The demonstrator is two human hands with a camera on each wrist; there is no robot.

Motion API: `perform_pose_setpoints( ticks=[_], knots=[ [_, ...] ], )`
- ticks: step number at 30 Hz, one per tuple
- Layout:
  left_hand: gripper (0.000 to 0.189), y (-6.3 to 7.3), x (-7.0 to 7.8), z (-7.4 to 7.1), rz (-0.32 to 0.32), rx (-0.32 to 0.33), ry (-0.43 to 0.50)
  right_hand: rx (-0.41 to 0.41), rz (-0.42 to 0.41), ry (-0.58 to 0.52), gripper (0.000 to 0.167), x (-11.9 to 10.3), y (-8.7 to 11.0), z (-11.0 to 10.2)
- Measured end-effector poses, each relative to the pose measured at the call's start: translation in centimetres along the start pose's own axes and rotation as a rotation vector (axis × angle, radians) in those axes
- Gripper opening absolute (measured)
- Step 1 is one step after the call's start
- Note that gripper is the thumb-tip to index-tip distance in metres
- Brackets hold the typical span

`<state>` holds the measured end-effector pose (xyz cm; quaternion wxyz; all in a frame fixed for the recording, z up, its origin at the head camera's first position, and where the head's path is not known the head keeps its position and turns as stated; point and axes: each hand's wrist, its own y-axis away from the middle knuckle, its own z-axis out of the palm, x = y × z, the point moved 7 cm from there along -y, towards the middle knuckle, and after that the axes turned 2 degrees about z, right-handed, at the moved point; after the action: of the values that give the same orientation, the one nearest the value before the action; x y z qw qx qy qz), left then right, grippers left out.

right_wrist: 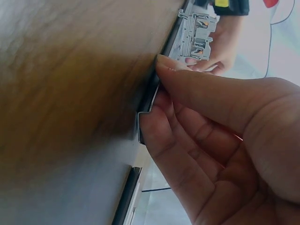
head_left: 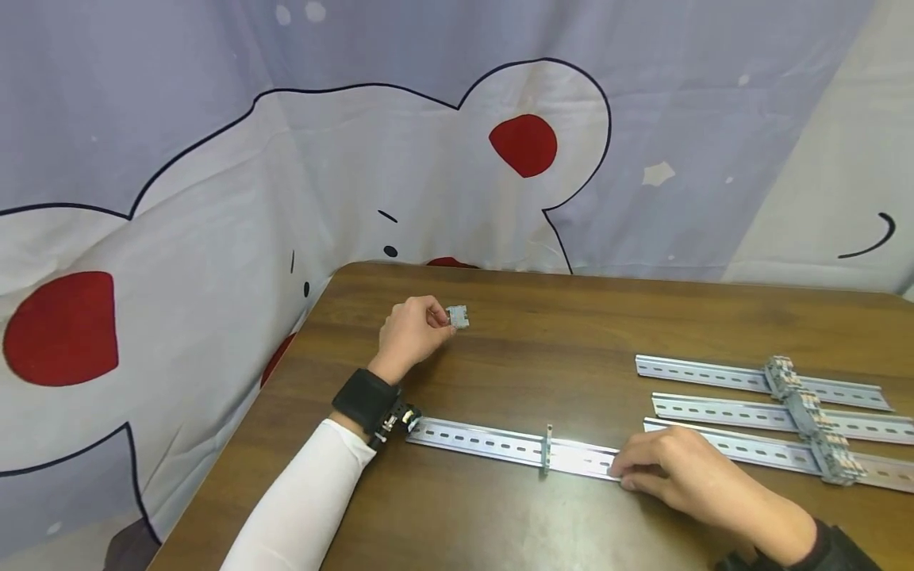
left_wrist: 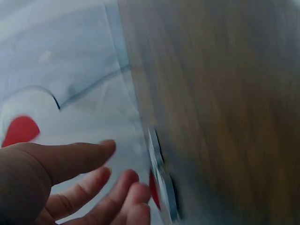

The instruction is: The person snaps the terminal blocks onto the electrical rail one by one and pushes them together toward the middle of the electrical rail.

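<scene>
My left hand (head_left: pixel 416 331) is at a flat grey terminal block (head_left: pixel 458 316) near the table's far left. In the left wrist view the thumb and fingers stand apart, with the block's thin edge (left_wrist: pixel 162 180) just beyond the fingertips; contact is unclear. My right hand (head_left: pixel 678 473) pinches the right end of a slotted metal DIN rail (head_left: pixel 474 439) between thumb and fingers. One terminal block (head_left: pixel 547 450) stands upright across that rail, right of its middle. The right wrist view shows this mounted block (right_wrist: pixel 194 35) beyond the thumb.
To the right lie several similar rails, including a back rail (head_left: pixel 700 373), a middle one (head_left: pixel 721 409) and a front one (head_left: pixel 764 452). Grouped terminal blocks (head_left: pixel 807 412) sit across them. A patterned cloth (head_left: pixel 428 174) hangs behind the wooden table (head_left: pixel 543 341).
</scene>
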<state>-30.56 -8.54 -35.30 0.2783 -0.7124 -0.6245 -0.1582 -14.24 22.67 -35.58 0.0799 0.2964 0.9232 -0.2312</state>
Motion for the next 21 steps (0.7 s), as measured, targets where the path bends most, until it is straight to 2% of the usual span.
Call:
perform_pose_setpoints(
  ticks=[3, 8, 14, 17, 21],
  knots=[
    [0.023, -0.9, -1.4, -0.1, -0.011, 0.015, -0.045, -0.005, 0.005, -0.008, 0.028, 0.0, 0.1, 0.2],
    [0.032, -1.8, -2.4, 0.6, 0.007, -0.037, -0.043, -0.001, 0.001, -0.016, 0.028, 0.0, 0.2, 0.2],
    [0.031, -2.3, -2.6, 0.7, -0.008, -0.034, -0.074, -0.004, -0.006, -0.028, 0.029, 0.0, 0.2, 0.3],
    [0.031, -2.3, -2.4, 0.7, -0.029, -0.029, -0.105, -0.003, -0.006, -0.031, 0.028, 0.0, 0.2, 0.2],
    [0.033, -2.5, -2.1, 0.9, -0.028, -0.036, -0.141, 0.000, -0.003, -0.030, 0.027, 0.1, 0.3, 0.0]
  ],
)
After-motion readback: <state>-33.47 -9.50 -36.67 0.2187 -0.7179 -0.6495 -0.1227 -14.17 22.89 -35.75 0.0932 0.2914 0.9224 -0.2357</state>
